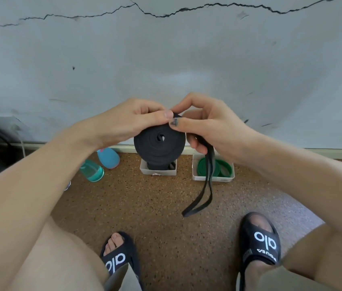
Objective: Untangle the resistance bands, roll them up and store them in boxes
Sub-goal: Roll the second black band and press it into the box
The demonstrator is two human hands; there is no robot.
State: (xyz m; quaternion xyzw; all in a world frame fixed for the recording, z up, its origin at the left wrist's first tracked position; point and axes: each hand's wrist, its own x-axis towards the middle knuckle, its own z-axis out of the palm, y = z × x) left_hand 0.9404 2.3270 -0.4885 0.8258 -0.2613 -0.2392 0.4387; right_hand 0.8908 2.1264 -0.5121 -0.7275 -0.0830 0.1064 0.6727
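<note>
A black resistance band (159,144) is wound into a flat coil held up in front of me. My left hand (130,120) grips the coil's upper left edge, thumb across the top. My right hand (205,122) pinches the coil's top right, and the band's loose looped tail (204,185) runs through its fingers and hangs toward the floor. Behind the coil on the floor stands a small white box (158,171) with something black in it, partly hidden. To its right a second white box (213,177) holds a rolled green band (218,167).
Brown speckled floor meets a cracked pale wall along a baseboard. A teal bottle (92,170) lies at the left with a blue rounded object (109,157) beside it. My feet in black slides (261,240) rest below. A dark object sits at the far left.
</note>
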